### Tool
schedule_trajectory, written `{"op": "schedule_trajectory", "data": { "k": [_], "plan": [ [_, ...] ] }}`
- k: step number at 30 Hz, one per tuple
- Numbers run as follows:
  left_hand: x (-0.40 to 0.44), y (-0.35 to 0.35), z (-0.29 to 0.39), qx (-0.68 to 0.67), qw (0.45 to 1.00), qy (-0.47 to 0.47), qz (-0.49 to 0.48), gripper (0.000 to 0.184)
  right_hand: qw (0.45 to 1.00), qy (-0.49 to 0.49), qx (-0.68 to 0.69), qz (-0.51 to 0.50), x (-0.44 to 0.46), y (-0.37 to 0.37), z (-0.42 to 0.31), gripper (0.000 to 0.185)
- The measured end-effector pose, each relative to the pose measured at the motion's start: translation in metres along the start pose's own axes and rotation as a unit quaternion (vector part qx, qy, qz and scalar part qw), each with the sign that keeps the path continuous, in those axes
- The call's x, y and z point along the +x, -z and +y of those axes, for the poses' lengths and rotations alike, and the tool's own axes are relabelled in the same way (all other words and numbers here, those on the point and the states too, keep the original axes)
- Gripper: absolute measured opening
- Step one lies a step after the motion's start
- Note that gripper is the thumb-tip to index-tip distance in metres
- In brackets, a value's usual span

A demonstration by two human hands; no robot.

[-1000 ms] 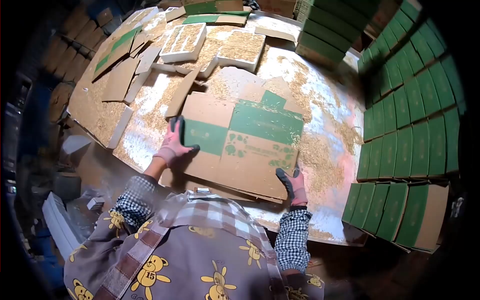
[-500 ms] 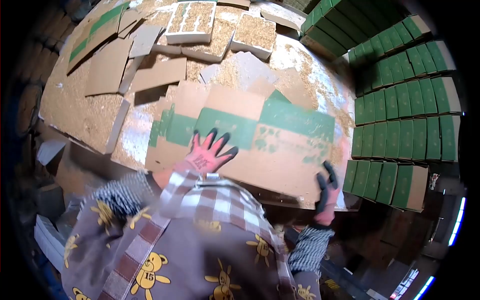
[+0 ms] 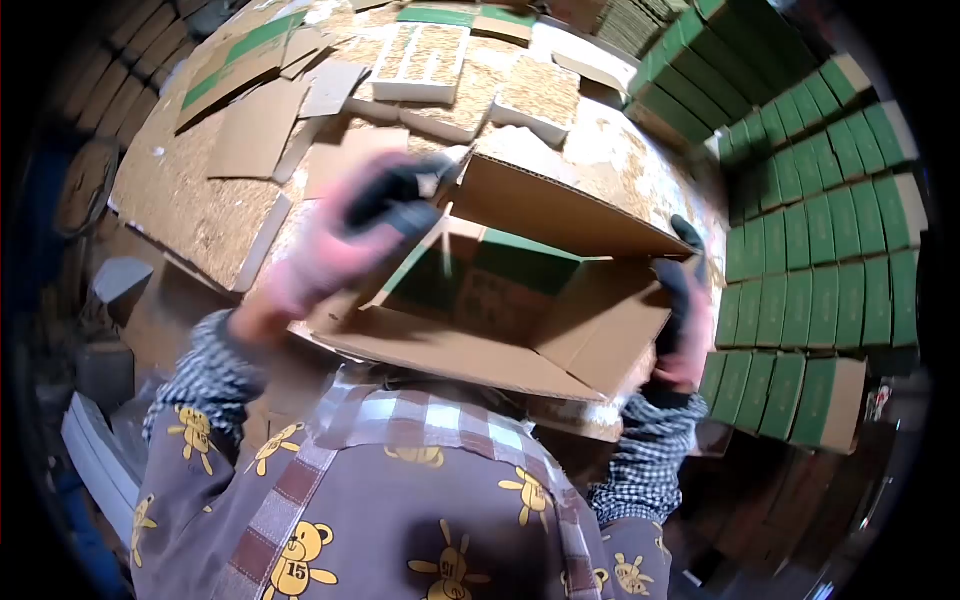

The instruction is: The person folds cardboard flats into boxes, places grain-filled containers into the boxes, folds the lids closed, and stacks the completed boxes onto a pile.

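An opened-out cardboard box is tilted up in front of my chest, its open side facing me. Brown board and green printed bands show inside it. My left hand, in a pink glove with black fingertips, is smeared by motion; its curled fingers are at the box's upper left corner. My right hand, gloved alike, grips the right end, with its thumb on the near side and fingers behind the edge.
Wood shavings cover much of the table, with loose cardboard pieces on top. White trays filled with shavings stand at the back. Green boxes are stacked in rows along the right side.
The flat cardboard under my hands has been lifted and opened into a box shape. My left hand rose from its surface to the upper left corner; my right hand moved up along the right end.
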State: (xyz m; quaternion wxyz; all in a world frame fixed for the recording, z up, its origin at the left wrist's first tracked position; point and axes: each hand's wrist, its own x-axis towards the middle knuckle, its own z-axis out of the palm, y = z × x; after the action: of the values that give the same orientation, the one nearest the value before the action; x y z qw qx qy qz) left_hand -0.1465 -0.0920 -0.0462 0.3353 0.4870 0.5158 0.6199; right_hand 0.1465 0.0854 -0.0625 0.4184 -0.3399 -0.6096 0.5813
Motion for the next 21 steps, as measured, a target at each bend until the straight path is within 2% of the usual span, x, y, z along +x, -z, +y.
{"op": "schedule_trajectory", "data": {
  "k": [1,2,3,4,5,6,7,9,10,11,13,14,15,17,18,19,20,21],
  "plan": [
    [0.008,0.002,-0.011,0.362,0.91,-0.135,-0.151,0.041,0.994,0.027,-0.09,0.05,0.009,-0.016,0.022,0.052],
    [0.012,-0.005,-0.032,0.424,0.871,-0.094,-0.23,0.041,0.992,0.043,-0.087,0.079,0.02,-0.041,0.023,0.06],
    [0.018,-0.008,-0.049,0.486,0.819,-0.061,-0.298,0.042,0.929,0.214,-0.278,0.116,0.02,-0.066,0.013,0.066],
    [0.017,0.003,-0.052,0.461,0.826,-0.079,-0.314,0.041,0.85,0.317,-0.399,0.132,0.025,-0.076,0.004,0.069],
    [0.015,0.019,-0.05,0.433,0.829,-0.098,-0.34,0.04,0.745,0.402,-0.509,0.158,0.024,-0.083,0.001,0.072],
    [0.011,0.039,-0.043,0.386,0.844,-0.13,-0.349,0.042,0.856,0.313,-0.404,0.075,0.031,-0.085,0.02,0.079],
    [0.005,0.056,-0.031,0.506,0.76,-0.19,-0.362,0.056,0.735,0.284,-0.609,0.091,0.025,-0.087,0.033,0.085],
    [-0.006,0.063,-0.015,0.532,0.729,-0.073,-0.425,0.07,0.734,0.284,-0.611,0.089,0.018,-0.097,0.032,0.083],
    [-0.015,0.06,-0.038,0.375,0.817,-0.056,-0.434,0.087,0.739,0.295,-0.599,0.095,0.021,-0.095,0.037,0.082],
    [-0.018,0.059,-0.05,0.371,0.817,-0.058,-0.437,0.087,0.732,0.291,-0.609,0.094,0.02,-0.101,0.032,0.071],
    [-0.011,0.052,-0.067,0.248,0.926,-0.015,-0.283,0.095,0.714,0.301,-0.631,0.036,0.032,-0.09,0.014,0.063],
    [-0.011,0.052,-0.078,0.245,0.931,0.018,-0.269,0.102,0.704,0.319,-0.634,-0.018,0.031,-0.08,0.003,0.054],
    [-0.013,0.049,-0.075,0.238,0.937,0.014,-0.256,0.101,0.694,0.28,-0.65,-0.132,0.019,-0.077,-0.008,0.056],
    [-0.025,0.05,-0.084,0.249,0.946,0.049,-0.203,0.101,0.81,0.197,-0.519,-0.188,-0.026,-0.087,0.005,0.063],
    [-0.027,0.051,-0.089,0.251,0.945,0.066,-0.197,0.102,0.801,0.203,-0.523,-0.207,-0.033,-0.082,0.011,0.07],
    [-0.03,0.052,-0.091,0.168,0.96,0.079,-0.209,0.102,0.794,0.209,-0.525,-0.223,-0.034,-0.079,0.021,0.076],
    [-0.032,0.051,-0.089,0.185,0.956,0.057,-0.222,0.101,0.821,0.202,-0.5,-0.186,-0.025,-0.064,0.033,0.075],
    [-0.037,0.049,-0.085,0.201,0.949,0.041,-0.239,0.1,0.943,0.04,-0.281,-0.173,-0.015,-0.058,0.025,0.065]
  ]
}}
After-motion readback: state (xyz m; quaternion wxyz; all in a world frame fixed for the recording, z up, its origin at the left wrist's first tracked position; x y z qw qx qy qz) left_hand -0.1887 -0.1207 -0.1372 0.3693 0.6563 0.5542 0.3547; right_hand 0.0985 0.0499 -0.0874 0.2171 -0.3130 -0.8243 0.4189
